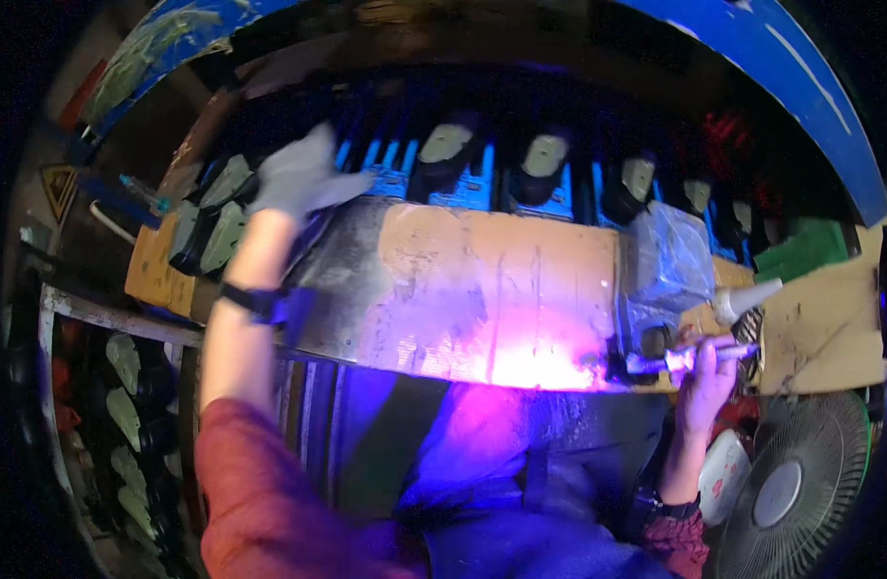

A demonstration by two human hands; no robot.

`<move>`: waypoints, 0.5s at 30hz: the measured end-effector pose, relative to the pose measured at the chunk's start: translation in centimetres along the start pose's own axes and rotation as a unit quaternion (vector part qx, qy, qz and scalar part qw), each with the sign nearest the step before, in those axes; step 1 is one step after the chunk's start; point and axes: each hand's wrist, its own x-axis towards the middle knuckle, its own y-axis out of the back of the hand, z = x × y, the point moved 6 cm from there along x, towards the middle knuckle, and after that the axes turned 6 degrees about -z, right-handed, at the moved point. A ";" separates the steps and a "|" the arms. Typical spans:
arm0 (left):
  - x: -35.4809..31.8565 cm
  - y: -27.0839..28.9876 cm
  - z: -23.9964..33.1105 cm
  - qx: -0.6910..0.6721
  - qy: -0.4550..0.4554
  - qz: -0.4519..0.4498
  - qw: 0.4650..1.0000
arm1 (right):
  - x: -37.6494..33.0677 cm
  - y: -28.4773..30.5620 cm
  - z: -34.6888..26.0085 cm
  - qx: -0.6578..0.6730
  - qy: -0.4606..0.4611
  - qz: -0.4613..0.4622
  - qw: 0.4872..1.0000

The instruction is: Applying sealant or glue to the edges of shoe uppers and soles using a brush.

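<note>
My left hand (303, 179), in a pale grey glove, reaches forward to the back left of the bench, its fingers spread just above the dark shoes with pale insoles (217, 222) lined up there. It holds nothing that I can see. My right hand (706, 372) is bare and sits at the bench's right front edge, its fingers closed round a thin brush-like tool (689, 359) lying across them. The worktop (482, 289) between the hands is cardboard-covered and lit pink and violet.
More shoes (545, 159) stand in blue holders along the back. A plastic-wrapped bundle (670, 261) and a pale nozzle-tipped tube (747, 299) lie at the right. A fan (791, 487) stands low right. A rack of shoes (125, 405) runs down the left.
</note>
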 end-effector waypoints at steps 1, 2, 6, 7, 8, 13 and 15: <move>-2.0 -1.3 -3.2 0.032 0.039 -0.028 0.998 | -0.1 0.1 0.0 0.007 -0.023 -0.011 1.000; -3.5 -2.9 -6.0 0.059 0.081 -0.173 0.980 | -0.2 1.3 1.1 -0.018 -0.013 -0.001 1.000; -9.5 -3.1 -3.8 0.139 -0.042 -0.064 0.987 | 0.3 -0.2 -0.5 -0.116 0.015 -0.017 0.993; -10.5 -3.1 -2.5 0.111 -0.026 -0.102 0.988 | 0.5 0.4 -0.3 -0.179 0.036 -0.017 0.983; -11.8 -3.0 -1.6 0.132 -0.058 -0.071 0.987 | 0.7 0.2 -1.3 -0.244 0.111 -0.033 0.963; -13.6 -2.5 0.2 0.115 -0.021 -0.227 0.967 | 0.3 -0.6 -1.7 -0.354 0.126 -0.107 0.920; -13.3 -2.3 0.5 0.098 -0.012 -0.219 0.971 | 0.1 -0.7 -1.8 -0.356 0.139 -0.120 0.916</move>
